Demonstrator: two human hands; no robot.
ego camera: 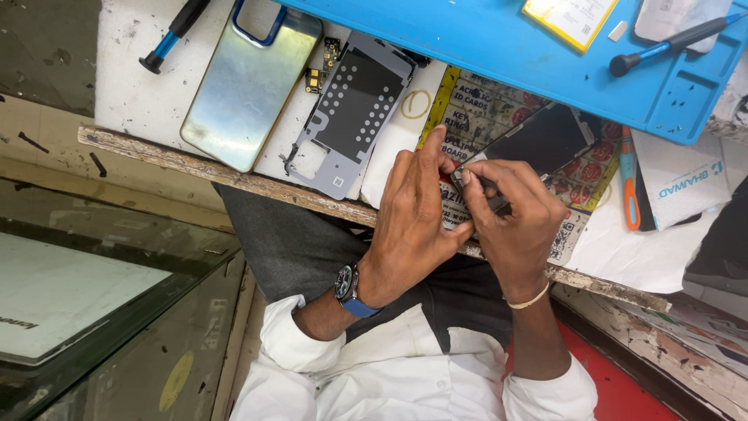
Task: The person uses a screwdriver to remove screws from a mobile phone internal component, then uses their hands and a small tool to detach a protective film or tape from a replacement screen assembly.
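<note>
We see a worn worktop (pixel 156 148); blue mat (pixel 499 47) at its far edge. Our dark phone screen panel (pixel 545 139) lies tilted on a printed sheet. Left hand (pixel 409 226) braces its near corner; right hand (pixel 514 226), grip pinched there. We judge corner work underway; next needs fine, steady pressure.

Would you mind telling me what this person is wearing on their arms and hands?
Both hands are bare. The left hand has a wristwatch with a dark round face and blue strap. The right hand has a thin pale band at the wrist. White sleeves are rolled up both forearms.
</note>
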